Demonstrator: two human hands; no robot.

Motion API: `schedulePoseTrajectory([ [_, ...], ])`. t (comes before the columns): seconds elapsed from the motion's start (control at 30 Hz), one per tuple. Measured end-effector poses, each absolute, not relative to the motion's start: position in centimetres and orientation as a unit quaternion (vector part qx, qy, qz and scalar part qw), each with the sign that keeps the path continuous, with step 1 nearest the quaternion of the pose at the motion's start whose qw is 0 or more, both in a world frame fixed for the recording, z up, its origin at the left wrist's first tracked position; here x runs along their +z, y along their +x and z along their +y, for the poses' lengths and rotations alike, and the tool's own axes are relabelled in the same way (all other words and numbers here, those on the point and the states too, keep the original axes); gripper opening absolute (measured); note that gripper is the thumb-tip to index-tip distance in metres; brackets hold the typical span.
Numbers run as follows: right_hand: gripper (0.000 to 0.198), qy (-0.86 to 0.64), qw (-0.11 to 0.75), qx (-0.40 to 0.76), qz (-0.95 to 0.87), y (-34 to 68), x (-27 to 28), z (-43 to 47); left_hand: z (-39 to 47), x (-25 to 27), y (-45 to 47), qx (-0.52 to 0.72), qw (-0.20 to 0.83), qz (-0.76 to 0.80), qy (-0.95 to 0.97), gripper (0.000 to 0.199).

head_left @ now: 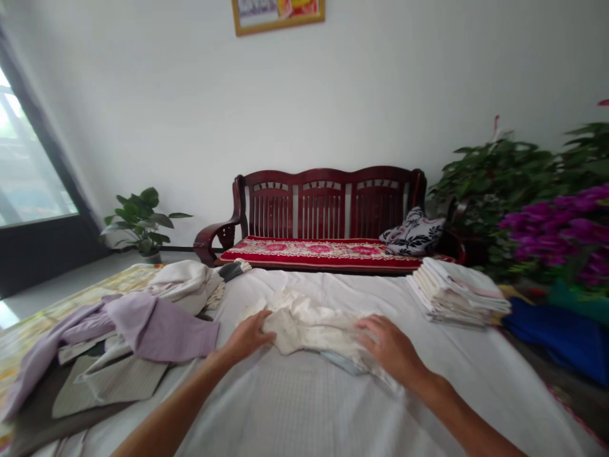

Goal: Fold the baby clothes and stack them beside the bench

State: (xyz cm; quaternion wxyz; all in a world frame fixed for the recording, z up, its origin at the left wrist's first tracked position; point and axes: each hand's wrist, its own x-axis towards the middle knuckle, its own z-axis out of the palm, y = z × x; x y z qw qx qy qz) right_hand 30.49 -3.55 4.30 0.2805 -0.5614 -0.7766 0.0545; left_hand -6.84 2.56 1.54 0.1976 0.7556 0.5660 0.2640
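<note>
White garment (311,324): matt cloth (v. wrinkly), bench (321,212) glossy wood.

White-sheeted surface (285,412) | crumpled cream cloth (316,322), middle | clothes heap (162,327), left | folded stack (457,292), right

Bare forearms (190,393) are what I see, slim and tapering toward the wrists (231,357); the left hand (252,335) and right hand (392,350) are bare too, with slender fingers (375,325).

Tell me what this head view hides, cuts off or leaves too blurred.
Pale blue fabric, head view: mostly hidden beneath the crumpled white cloth.
Framed picture, head view: top cut off by the upper edge.
Purple flowers, head view: blurred, and cut off by the right edge.
</note>
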Motion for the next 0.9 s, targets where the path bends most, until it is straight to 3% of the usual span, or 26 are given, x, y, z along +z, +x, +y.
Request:
schedulePoseTrajectory([
  [0.1,0.031,-0.527,0.196,0.051,-0.825,27.6,3.4,-5.2,2.0,2.8,-5.9,0.221,0.129,0.601,0.757,0.033],
  [0.2,0.024,-0.554,0.16,0.034,-0.816,26.3,3.0,-5.0,2.2,4.8,-5.0,0.263,0.134,0.601,0.743,0.017],
  [0.33,0.028,-0.595,0.236,0.098,-0.762,26.4,4.5,-3.8,1.3,6.8,-2.6,0.411,0.237,0.523,0.708,0.022],
  [0.47,0.032,-0.55,0.385,0.372,-0.641,25.6,6.5,-4.1,-1.4,5.7,1.5,0.43,0.412,0.431,0.678,0.031],
  [0.53,0.043,-0.493,0.397,0.528,-0.566,24.4,6.6,-4.9,-2.7,4.4,3.6,0.406,0.473,0.395,0.675,0.034],
  [0.6,0.045,-0.443,0.401,0.598,-0.534,23.2,6.0,-5.6,-3.7,3.3,5.2,0.382,0.495,0.383,0.68,0.038],
  [0.8,0.037,-0.452,0.479,0.602,-0.451,21.5,2.9,-5.3,-2.7,2.3,4.2,0.309,0.478,0.429,0.701,0.04],
  [0.9,0.029,-0.468,0.475,0.628,-0.4,21.7,2.7,-4.6,-0.1,2.2,1.4,0.373,0.327,0.467,0.731,0.034],
])
